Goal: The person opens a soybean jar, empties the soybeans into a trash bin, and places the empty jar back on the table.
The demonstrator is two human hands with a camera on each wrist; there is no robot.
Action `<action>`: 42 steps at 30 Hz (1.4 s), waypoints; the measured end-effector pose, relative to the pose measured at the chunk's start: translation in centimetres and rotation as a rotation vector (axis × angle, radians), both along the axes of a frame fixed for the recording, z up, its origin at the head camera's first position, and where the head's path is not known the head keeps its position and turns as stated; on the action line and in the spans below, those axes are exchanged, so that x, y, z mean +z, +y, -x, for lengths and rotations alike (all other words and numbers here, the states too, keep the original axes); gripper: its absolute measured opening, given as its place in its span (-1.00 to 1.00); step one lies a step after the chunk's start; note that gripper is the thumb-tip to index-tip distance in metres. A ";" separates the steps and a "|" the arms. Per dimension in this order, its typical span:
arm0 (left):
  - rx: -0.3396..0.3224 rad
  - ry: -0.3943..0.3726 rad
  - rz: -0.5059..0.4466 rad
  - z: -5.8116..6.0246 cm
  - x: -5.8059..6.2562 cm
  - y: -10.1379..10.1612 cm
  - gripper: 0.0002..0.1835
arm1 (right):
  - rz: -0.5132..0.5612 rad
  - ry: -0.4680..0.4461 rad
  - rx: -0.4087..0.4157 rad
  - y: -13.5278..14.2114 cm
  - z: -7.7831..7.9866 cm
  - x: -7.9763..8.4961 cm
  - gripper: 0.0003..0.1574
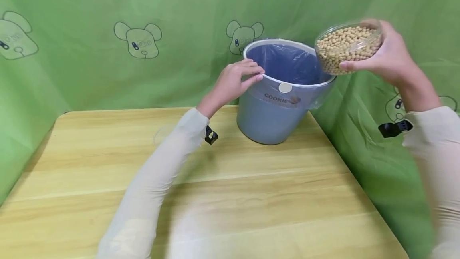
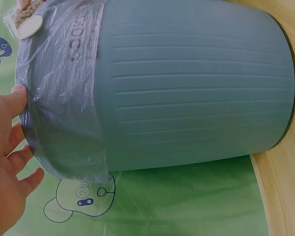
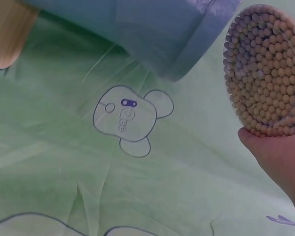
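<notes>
A grey-blue trash bin (image 1: 273,111) with a white rim stands upright, lined with a clear plastic bag (image 1: 316,101) folded over its edge. My left hand (image 1: 238,77) holds the near left part of the rim, its thumb (image 2: 18,96) against the outside. My right hand (image 1: 389,53) grips a round clear jar (image 1: 348,47) full of beige soybeans. The jar is raised off the table, tilted toward the bin, and overlaps the bin's right rim in the head view. In the right wrist view, packed soybeans (image 3: 265,73) show through the jar's bottom.
The bin stands near the far right corner of a wooden table (image 1: 215,195). Green cloth (image 1: 179,3) printed with bear heads hangs behind and at both sides. A round white tab (image 1: 285,87) sits on the bin's front rim.
</notes>
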State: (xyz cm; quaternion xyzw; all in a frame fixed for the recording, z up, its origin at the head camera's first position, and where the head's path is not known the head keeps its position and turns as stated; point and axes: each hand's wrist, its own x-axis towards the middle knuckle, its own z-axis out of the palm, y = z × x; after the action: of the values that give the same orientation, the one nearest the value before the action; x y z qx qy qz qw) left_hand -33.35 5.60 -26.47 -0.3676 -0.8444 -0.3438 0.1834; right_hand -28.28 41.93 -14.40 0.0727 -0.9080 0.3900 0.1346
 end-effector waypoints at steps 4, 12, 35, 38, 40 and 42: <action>0.002 -0.010 -0.011 -0.1 -0.1 0.0 -0.61 | -0.055 -0.010 -0.010 0.5 0.5 0.2 0.34; -0.007 -0.027 -0.025 -0.2 -0.5 0.2 -0.61 | -0.135 -0.006 0.022 1.0 1.7 0.2 0.38; -0.010 0.001 -0.028 -0.4 -0.4 1.1 -0.63 | -0.318 -0.038 -0.021 2.1 2.4 0.6 0.59; -0.012 0.005 -0.034 -0.4 -0.4 1.2 -0.62 | -0.321 -0.036 -0.014 2.2 2.5 0.9 0.58; -0.016 0.001 -0.036 -0.4 -0.3 1.3 -0.61 | -0.325 -0.040 -0.017 2.2 2.5 1.1 0.59; -0.017 -0.004 -0.037 -0.4 -0.2 1.4 -0.61 | -0.332 -0.045 -0.023 2.2 2.5 1.2 0.60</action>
State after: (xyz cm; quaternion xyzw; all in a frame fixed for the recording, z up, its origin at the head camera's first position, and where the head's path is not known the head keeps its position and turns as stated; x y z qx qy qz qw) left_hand -32.99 6.96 -26.72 -0.3708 -0.8351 -0.3617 0.1853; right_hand -30.76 44.14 -13.22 0.0749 -0.9635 0.2348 0.1046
